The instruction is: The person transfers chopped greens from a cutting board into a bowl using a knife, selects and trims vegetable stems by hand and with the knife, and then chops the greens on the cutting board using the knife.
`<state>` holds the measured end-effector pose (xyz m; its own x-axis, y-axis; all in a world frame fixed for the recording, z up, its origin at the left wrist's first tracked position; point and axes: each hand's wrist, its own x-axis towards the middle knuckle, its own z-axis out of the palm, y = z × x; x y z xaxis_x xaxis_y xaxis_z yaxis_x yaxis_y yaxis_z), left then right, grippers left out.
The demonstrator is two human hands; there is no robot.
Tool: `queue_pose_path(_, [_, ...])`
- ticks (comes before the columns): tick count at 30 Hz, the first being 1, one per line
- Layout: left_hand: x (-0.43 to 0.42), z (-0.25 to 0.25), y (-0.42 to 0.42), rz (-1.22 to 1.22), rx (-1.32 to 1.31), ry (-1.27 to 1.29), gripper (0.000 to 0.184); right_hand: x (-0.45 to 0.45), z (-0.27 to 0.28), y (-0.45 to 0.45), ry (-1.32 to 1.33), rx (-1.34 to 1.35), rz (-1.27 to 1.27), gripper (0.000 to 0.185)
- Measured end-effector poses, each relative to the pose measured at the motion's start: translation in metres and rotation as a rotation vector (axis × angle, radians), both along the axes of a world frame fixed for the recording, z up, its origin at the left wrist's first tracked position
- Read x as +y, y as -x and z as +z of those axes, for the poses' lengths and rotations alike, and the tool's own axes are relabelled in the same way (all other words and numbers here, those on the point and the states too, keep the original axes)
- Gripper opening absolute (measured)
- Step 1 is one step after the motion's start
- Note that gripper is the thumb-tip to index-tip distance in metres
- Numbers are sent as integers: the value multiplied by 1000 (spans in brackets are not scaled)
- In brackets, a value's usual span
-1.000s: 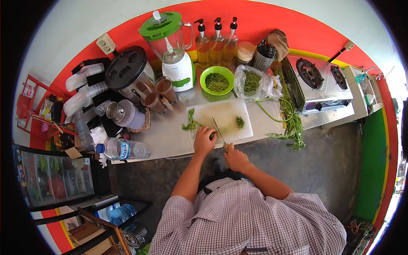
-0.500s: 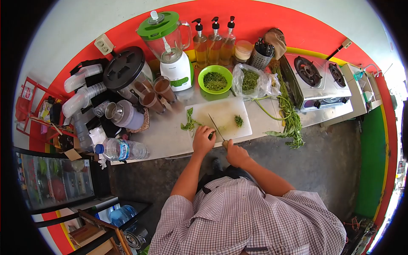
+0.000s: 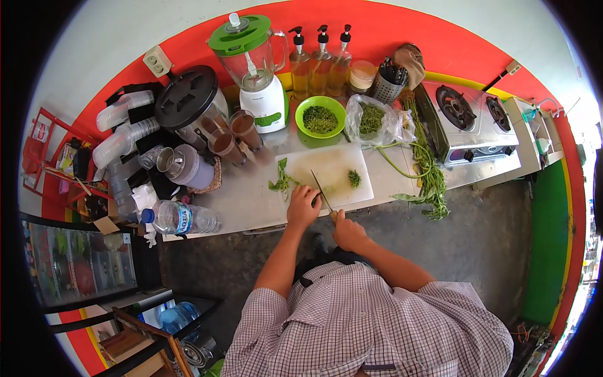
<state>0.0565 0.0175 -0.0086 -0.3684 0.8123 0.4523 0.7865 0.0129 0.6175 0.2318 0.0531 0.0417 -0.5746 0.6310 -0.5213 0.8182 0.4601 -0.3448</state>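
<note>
My right hand (image 3: 350, 232) is wrapped round the handle of a knife (image 3: 323, 190), whose blade slants up and left over the white cutting board (image 3: 333, 156). Close to the left of the blade, my left hand (image 3: 304, 206) is closed at the board's near edge. A dark green bit shows at its fingertips, seemingly green leaves, mostly hidden by the fingers. Uncut leafy stems (image 3: 282, 180) lie at the board's left side. To the right of the knife sits a small heap of chopped greens (image 3: 355, 178).
Behind the board stand a green bowl (image 3: 342, 119) of chopped greens, a plastic bag (image 3: 372, 119) of greens and a blender (image 3: 260, 103). Long stems (image 3: 430, 182) hang over the counter edge beside a gas stove (image 3: 468, 125). A water bottle (image 3: 183, 218) lies at left.
The whole view has shifted slightly. Both hands keep nearly the same place at the board, with the knife still beside the left fingers; the dark green bit there shows less.
</note>
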Motion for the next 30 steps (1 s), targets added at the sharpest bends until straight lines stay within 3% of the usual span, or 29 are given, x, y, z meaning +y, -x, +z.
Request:
queue_pose_path(7, [1, -6, 4, -39, -49, 1, 11, -1, 23, 1, 46, 10, 3, 55])
queue_pose_path(11, [2, 0, 0, 4, -23, 44, 10, -9, -7, -6, 8, 4, -17, 66])
queue_pose_path(19, [5, 3, -6, 51, -60, 63, 11, 9, -6, -31, -4, 142, -133, 51])
queue_pose_path(26, [10, 10, -21, 138, -61, 117, 9, 39, -14, -61, -16, 170, -191, 51])
queue_pose_path(30, [22, 13, -41, 209, -133, 299, 6, 46, -14, -73, -15, 202, -237, 50])
